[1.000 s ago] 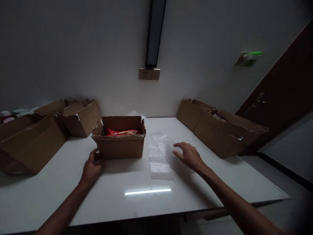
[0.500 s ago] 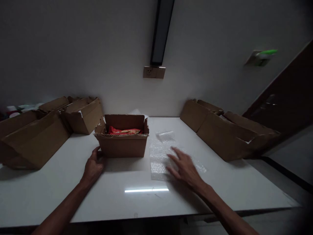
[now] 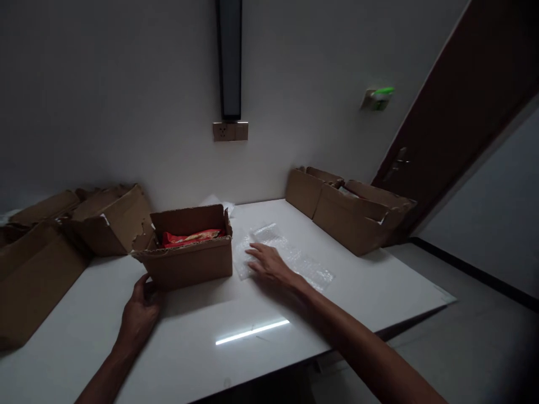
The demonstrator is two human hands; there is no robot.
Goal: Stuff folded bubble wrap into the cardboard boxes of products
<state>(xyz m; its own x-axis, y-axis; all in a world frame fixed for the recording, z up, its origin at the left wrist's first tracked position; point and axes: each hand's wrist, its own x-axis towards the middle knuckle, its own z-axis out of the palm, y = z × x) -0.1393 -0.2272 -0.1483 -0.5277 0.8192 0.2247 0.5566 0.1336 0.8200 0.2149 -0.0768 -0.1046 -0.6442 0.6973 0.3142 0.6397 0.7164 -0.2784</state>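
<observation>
An open brown cardboard box stands on the white table, with a red packet inside. My left hand is at its lower left corner, the thumb in front and the fingers curled round the side, partly hidden. To the right of the box lie clear sheets of bubble wrap, flat and overlapping. My right hand is over their left part, palm down with fingers spread; whether it touches the wrap I cannot tell.
More open cardboard boxes stand at the left and at the back right. Crumpled white plastic shows behind the middle box. A socket plate is on the wall, and a brown door is at the right.
The view has turned to the right. Across the bubble wrap, my right hand has moved left, nearer the box. My left hand stays at the box corner.
</observation>
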